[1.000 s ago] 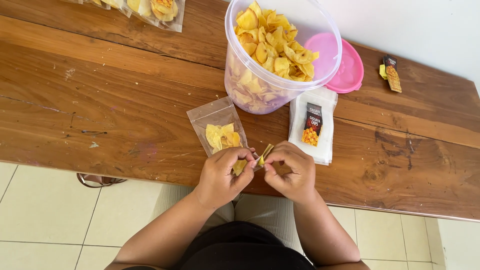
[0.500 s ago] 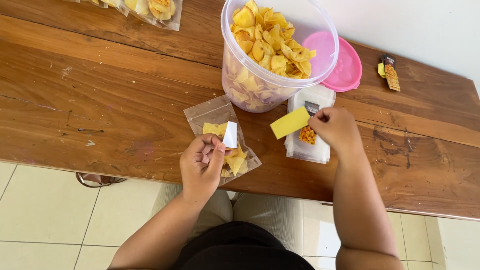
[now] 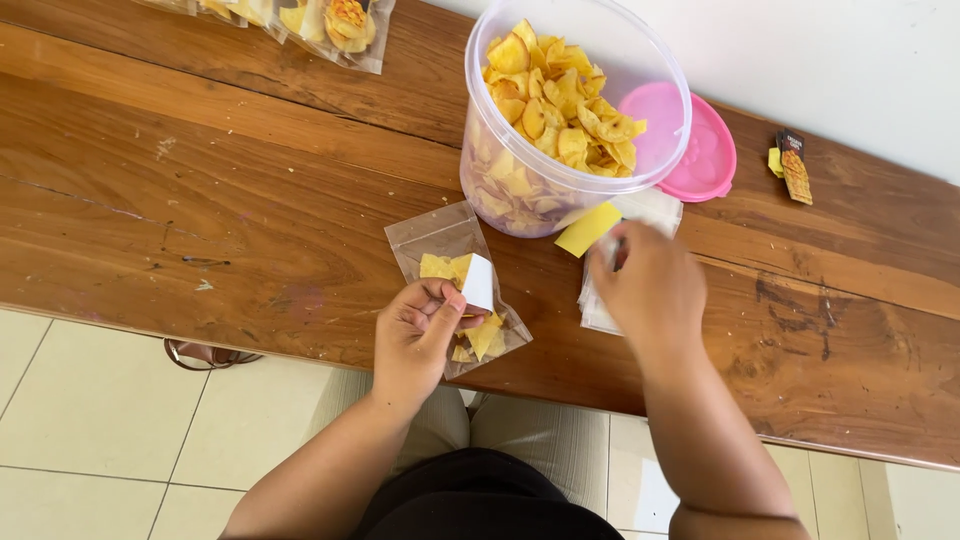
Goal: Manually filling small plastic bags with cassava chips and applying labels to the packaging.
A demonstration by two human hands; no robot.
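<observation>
My left hand (image 3: 420,335) pinches a small white label (image 3: 477,281) between thumb and fingers, right over the clear little bag (image 3: 440,232) of yellow chips lying flat on the wooden surface (image 3: 200,200). My right hand (image 3: 648,290) is closed on a yellow strip (image 3: 588,229) and rests on the stack of white labels (image 3: 655,207) — half a second ago it was lower and further right, the strip held clear of the tub; now the strip's tip sits just against the tub's base. That big clear tub (image 3: 520,185), full of yellow chips, stands just behind both hands, its pink round lid (image 3: 708,160) lying flat behind it. Far right, near the wall, a small dark-and-yellow label (image 3: 794,166) lies alone. At the far left edge — more filled clear bags (image 3: 335,25).
</observation>
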